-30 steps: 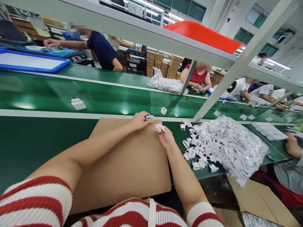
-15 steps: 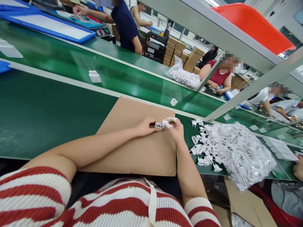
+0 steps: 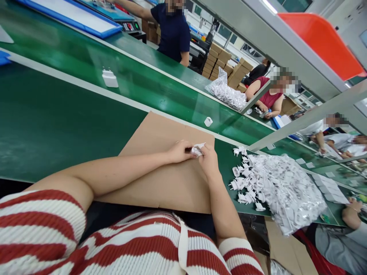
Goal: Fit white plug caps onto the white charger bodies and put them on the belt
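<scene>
Over the cardboard sheet (image 3: 163, 179), my left hand (image 3: 179, 151) pinches a white plastic charger piece (image 3: 197, 149) from its left side. My right hand (image 3: 208, 158) is closed on the same piece from the right, its fingers covering part of it. The two hands almost meet there, and the details of the piece are too small to tell. Right of the cardboard lie loose white plug pieces (image 3: 243, 197), spilling from a clear plastic bag (image 3: 289, 191) full of such pieces.
A green conveyor (image 3: 160, 99) beyond the cardboard carries a white charger (image 3: 110, 78) and a small white housing (image 3: 208, 121). A metal post (image 3: 304, 114) slants up at right under a red tray (image 3: 318, 42). Several people sit or stand around; one person's hand (image 3: 352, 208) is at far right.
My right hand has moved left onto the white piece, and the plug part it held apart from the housing is now against it. The view has shifted; the conveyor pieces have moved left.
</scene>
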{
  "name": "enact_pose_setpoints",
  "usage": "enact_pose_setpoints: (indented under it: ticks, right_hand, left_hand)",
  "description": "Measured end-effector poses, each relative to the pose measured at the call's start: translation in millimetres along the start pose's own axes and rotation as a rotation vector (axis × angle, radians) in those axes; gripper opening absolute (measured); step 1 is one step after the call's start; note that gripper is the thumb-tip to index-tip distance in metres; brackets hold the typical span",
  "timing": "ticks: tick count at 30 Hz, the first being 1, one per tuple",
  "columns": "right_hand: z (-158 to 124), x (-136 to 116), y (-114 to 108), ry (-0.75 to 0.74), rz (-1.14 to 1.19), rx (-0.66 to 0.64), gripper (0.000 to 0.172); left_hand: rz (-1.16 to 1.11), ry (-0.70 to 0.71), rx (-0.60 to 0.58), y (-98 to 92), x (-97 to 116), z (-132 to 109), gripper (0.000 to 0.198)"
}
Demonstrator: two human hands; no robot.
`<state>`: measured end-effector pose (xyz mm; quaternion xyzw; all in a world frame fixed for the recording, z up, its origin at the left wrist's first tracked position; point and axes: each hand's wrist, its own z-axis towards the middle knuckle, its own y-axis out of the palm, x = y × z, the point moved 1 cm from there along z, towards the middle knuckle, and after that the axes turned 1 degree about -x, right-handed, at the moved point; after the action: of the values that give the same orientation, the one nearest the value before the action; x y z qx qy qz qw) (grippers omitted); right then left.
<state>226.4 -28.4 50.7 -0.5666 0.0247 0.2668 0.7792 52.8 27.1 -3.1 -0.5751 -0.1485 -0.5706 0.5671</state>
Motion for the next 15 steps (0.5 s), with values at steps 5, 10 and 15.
enact_pose_setpoints:
  ticks: [5,10,15]
  right_hand:
    - [8.0,-1.3,-1.2,0.084,-0.006,-0.042,0.039]
    - [1.6,-0.4,5.4,0.232,0.02,0.017,0.039]
    - [-10.3,-1.2,16.7,0.244,0.232,0.127,0.049]
  left_hand:
    - [-0.014,0.007,-0.007,0.3,-0.5,-1.1,0.038]
    - [0.032,-0.013,0.014,1.3,0.3,-1.0,0.039]
    - [0.054,-0.023,-0.015,2.4,5.5,-3.6,0.043]
